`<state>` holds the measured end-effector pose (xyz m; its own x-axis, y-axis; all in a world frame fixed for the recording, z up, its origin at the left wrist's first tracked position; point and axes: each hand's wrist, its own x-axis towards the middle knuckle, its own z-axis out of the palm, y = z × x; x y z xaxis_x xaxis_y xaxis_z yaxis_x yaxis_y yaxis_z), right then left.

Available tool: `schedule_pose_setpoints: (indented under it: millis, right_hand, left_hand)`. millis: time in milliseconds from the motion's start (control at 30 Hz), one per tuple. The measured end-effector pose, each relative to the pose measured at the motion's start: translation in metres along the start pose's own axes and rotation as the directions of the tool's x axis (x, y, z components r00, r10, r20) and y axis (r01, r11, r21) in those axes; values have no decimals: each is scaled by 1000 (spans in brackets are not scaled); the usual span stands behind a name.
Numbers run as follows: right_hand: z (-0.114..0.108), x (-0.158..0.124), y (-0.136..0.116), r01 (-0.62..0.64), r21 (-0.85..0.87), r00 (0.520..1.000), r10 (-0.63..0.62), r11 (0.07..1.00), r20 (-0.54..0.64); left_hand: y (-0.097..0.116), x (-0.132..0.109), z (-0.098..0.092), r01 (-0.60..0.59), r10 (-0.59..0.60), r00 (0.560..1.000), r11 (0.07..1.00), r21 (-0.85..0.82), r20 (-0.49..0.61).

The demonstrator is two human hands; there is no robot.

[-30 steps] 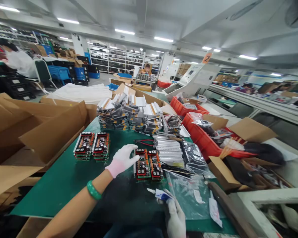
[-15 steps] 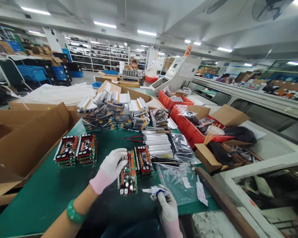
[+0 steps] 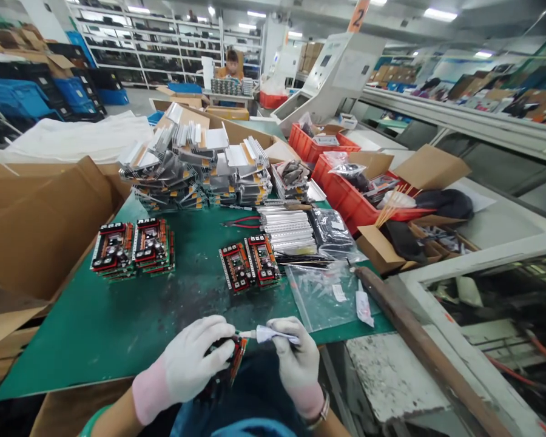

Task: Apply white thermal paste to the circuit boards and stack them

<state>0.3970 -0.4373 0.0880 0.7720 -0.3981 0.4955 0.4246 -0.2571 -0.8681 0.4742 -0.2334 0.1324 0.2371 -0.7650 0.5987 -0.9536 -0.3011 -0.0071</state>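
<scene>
The left hand (image 3: 184, 361), in a white glove with a pink cuff, is closed around a circuit board (image 3: 231, 358) held off the table above the person's blue lap (image 3: 241, 403). The board's long axis tilts from upper right down to lower left, and its orange edge shows past the fingers. The right hand (image 3: 295, 364), gloved the same way, pinches a small white tube (image 3: 273, 334). The tube lies almost level across the view, with its thin nozzle pointing left and its tip just beside the board; whether they touch is hard to tell. On the green table mat (image 3: 73, 321) in front sit two stacks of circuit boards (image 3: 131, 246) and a pair of boards (image 3: 250, 261). To their right lie a clear plastic bag (image 3: 321, 297), a black bag (image 3: 332, 233) and a row of metal bars (image 3: 286, 230), with red-handled pliers (image 3: 241, 222) nearby. Farther back rise piles of boards with silver metal strips (image 3: 195, 164). A large open cardboard box (image 3: 40, 224) stands at the left. On the right, a red crate (image 3: 346, 203) holds bagged parts and wooden sticks, and a second red crate (image 3: 313, 145) lies beyond it
</scene>
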Motion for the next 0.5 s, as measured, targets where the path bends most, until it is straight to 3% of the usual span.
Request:
schedule_pose_setpoints:
  millis: [267, 500]
  right_hand:
    - [0, 1, -6, 217, -228, 976, -210, 949, 55]
    - [0, 1, -6, 220, -274, 974, -228, 936, 2]
  left_hand:
    - [4, -4, 5, -10, 10, 1000, 1000, -19, 9]
    - [3, -3, 9, 29, -30, 999, 999, -44, -26]
